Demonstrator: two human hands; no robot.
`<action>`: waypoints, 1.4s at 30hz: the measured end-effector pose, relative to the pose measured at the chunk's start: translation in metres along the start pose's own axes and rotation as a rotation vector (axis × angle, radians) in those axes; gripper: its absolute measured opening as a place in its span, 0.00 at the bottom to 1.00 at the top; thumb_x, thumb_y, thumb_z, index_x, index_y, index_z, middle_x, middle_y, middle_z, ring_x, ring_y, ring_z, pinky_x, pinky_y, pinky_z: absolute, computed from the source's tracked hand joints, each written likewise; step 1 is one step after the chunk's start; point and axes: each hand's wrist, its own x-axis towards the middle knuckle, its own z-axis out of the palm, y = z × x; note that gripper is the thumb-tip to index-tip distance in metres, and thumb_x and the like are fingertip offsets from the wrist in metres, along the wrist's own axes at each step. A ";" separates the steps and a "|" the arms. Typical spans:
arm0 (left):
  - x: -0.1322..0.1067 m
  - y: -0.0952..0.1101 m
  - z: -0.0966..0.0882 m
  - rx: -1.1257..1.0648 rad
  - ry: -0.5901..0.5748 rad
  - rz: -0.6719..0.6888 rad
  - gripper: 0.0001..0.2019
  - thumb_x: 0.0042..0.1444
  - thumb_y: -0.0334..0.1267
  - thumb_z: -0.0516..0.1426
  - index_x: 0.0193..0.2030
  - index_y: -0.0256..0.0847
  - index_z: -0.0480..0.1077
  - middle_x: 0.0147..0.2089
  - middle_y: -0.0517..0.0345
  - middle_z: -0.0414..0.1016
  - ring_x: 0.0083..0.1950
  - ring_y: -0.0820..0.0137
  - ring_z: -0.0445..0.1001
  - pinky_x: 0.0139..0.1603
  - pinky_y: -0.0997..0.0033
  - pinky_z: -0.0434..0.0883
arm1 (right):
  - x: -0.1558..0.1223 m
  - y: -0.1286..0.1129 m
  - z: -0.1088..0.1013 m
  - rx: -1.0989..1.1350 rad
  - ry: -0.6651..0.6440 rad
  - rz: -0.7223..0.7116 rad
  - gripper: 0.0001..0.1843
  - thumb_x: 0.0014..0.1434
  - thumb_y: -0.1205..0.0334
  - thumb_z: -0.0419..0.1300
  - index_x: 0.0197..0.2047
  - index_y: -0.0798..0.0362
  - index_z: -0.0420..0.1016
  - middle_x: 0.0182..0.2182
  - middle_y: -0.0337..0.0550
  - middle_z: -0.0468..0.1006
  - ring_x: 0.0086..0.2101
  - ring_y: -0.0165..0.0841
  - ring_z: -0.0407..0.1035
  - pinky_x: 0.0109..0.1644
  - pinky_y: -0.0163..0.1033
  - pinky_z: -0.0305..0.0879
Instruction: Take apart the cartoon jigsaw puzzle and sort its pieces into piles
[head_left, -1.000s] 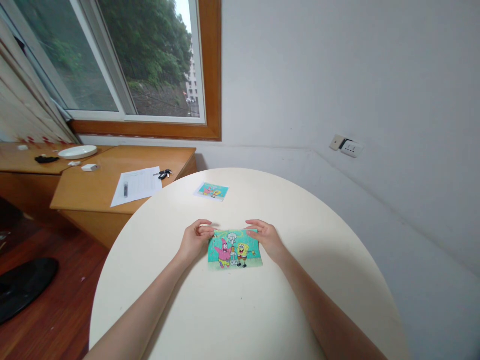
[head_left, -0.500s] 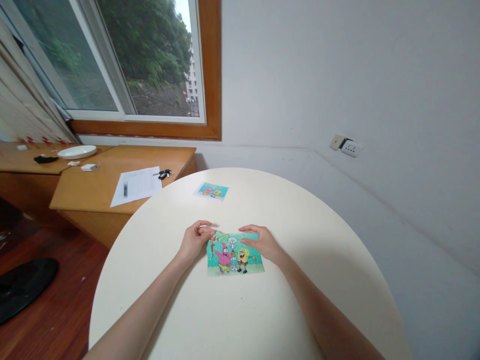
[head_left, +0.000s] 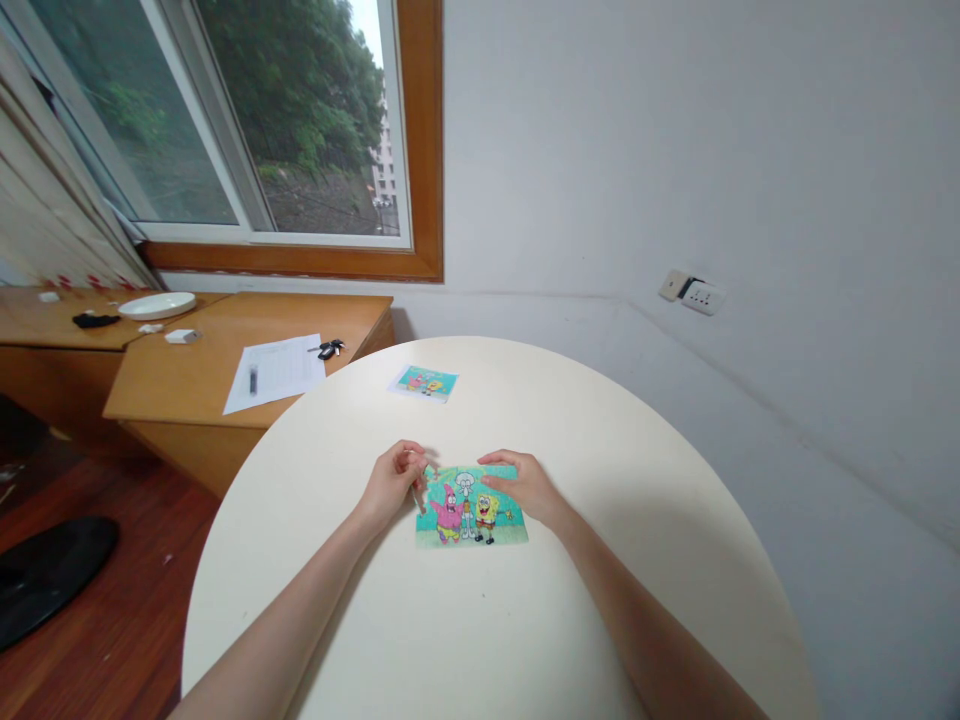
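Observation:
A jigsaw puzzle (head_left: 450, 522) with a pink starfish, a tall pale figure and a yellow sponge on turquoise lies flat on the round white table (head_left: 465, 630). Its upper left corner has come away, leaving a jagged edge. My left hand (head_left: 391, 482) pinches a strip of joined puzzle pieces (head_left: 419, 499), tilted up from the table beside that edge; the fingers partly cover it. On the puzzle's upper right part rests my right hand (head_left: 527, 487), thumb and fingers stretched apart and touching its surface.
A small printed card (head_left: 427, 382) with the same picture lies near the table's far edge. On the wooden desk (head_left: 180, 380) at left are a paper sheet (head_left: 285, 370), keys (head_left: 328, 349) and a white plate (head_left: 159, 306). A wall (head_left: 570, 180) rises behind the table.
My left hand has lifted and tilted the upper left pieces, which lay in the puzzle before, breaking them off to the left. The right hand stays in place.

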 end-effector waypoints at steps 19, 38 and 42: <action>0.000 0.005 -0.002 -0.215 0.142 -0.089 0.14 0.40 0.41 0.61 0.30 0.40 0.60 0.18 0.70 0.55 0.17 0.82 0.47 0.18 0.80 0.50 | -0.001 0.001 0.001 0.065 0.040 0.012 0.14 0.41 0.57 0.66 0.32 0.53 0.76 0.34 0.43 0.78 0.38 0.39 0.71 0.43 0.43 0.65; -0.003 -0.001 -0.007 0.336 -0.163 0.164 0.05 0.42 0.29 0.54 0.29 0.38 0.66 0.32 0.56 0.71 0.35 0.70 0.68 0.37 0.73 0.64 | -0.001 0.006 -0.002 0.429 0.303 0.153 0.31 0.37 0.52 0.68 0.45 0.52 0.68 0.28 0.37 0.72 0.27 0.35 0.70 0.31 0.39 0.67; 0.000 -0.001 -0.007 0.307 -0.032 0.123 0.04 0.42 0.36 0.57 0.26 0.38 0.67 0.26 0.57 0.71 0.28 0.71 0.68 0.31 0.73 0.64 | -0.001 0.007 -0.002 0.456 0.295 0.169 0.31 0.38 0.52 0.68 0.45 0.52 0.67 0.28 0.38 0.73 0.27 0.34 0.70 0.31 0.39 0.67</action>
